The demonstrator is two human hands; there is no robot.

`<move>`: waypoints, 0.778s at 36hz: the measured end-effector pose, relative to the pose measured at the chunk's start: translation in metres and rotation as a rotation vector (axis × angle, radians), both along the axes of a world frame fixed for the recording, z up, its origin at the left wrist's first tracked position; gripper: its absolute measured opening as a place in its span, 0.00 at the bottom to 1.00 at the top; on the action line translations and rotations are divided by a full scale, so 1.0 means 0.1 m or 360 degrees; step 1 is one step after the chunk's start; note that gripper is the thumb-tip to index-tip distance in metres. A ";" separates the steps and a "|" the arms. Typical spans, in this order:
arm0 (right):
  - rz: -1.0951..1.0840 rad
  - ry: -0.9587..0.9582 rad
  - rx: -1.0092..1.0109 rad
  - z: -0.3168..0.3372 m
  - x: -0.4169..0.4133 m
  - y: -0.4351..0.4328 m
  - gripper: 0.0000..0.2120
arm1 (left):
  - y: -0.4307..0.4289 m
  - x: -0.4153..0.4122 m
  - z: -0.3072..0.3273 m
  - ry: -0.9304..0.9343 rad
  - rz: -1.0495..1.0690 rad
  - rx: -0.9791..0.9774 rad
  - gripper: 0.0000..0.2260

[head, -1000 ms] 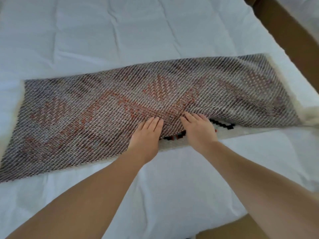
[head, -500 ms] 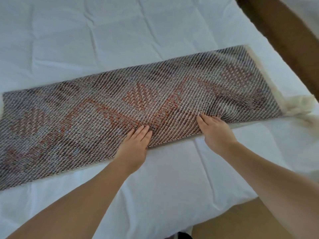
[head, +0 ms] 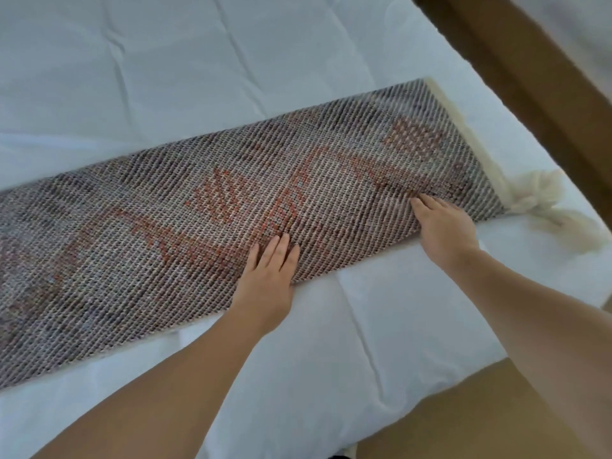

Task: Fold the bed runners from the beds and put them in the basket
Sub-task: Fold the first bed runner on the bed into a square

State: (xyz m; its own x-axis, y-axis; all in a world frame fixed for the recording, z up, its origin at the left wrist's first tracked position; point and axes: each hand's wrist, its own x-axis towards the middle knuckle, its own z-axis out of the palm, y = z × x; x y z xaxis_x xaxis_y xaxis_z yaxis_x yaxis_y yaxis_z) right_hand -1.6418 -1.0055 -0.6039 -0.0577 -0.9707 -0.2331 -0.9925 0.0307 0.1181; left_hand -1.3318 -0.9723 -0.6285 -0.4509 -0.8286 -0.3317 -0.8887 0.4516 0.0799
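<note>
A woven grey bed runner (head: 205, 233) with an orange diamond pattern lies folded lengthwise across the white bed (head: 165, 61). Cream tassels (head: 543, 200) trail from its right end. My left hand (head: 268, 279) rests flat, palm down, on the runner's near edge around the middle. My right hand (head: 443, 226) presses flat on the near edge further right, close to the tasselled end. Neither hand grips the cloth. No basket is in view.
The bed's right edge runs diagonally at the upper right, with a brown floor strip (head: 516, 61) beyond it and another white bed (head: 583, 21) at the far corner. Brown floor (head: 463, 425) shows at the bottom right.
The dark underlayer at the near edge is now covered by the top layer. My right hand has slid right along the edge toward the tassels; the left stays near the middle.
</note>
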 end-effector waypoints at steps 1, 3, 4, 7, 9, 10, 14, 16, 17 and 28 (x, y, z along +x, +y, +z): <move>-0.0009 -0.0008 0.0016 0.02 -0.08 0.01 0.27 | 0.00 -0.05 -0.01 0.0012 -0.0001 0.0009 0.27; 0.0029 -0.0009 0.0044 0.04 -0.20 0.03 0.26 | -0.02 -0.17 -0.04 0.0019 -0.0026 -0.0002 0.26; 0.0084 -0.0001 0.0051 0.05 -0.25 0.05 0.26 | -0.03 -0.22 -0.04 0.0026 -0.0041 -0.0008 0.27; 0.0268 0.0036 0.0095 0.04 -0.39 0.12 0.25 | -0.06 -0.39 -0.01 0.0064 -0.0089 0.0028 0.32; 0.0342 0.0161 0.0204 0.03 -0.47 0.17 0.25 | -0.07 -0.51 0.03 0.0090 -0.0112 0.0042 0.32; 0.0354 0.0223 0.0274 0.03 -0.50 0.18 0.25 | -0.07 -0.57 0.07 0.0094 -0.0130 0.0051 0.33; 0.0301 0.0298 0.0347 0.11 -0.69 0.12 0.24 | -0.14 -0.85 0.13 0.0092 -0.0202 0.0095 0.32; 0.0281 0.0282 0.0368 0.17 -0.80 0.08 0.21 | -0.23 -1.03 0.15 0.0121 -0.0251 0.0114 0.28; 0.0276 0.0262 0.0380 0.20 -0.85 0.05 0.20 | -0.27 -1.14 0.15 0.0155 -0.0263 0.0128 0.26; -0.0248 -0.0414 0.0105 0.10 -1.59 -0.65 0.18 | -0.54 -2.36 -0.04 0.0168 -0.0242 0.0197 0.29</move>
State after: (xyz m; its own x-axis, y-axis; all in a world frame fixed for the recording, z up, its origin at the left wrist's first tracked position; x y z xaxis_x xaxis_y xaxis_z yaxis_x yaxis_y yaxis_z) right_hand -1.8003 -1.0701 -0.5935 -0.1349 -0.9372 -0.3218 -0.9736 0.1856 -0.1325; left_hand -1.5680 -1.0265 -0.6330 -0.6050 -0.7044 -0.3711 -0.7949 0.5606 0.2320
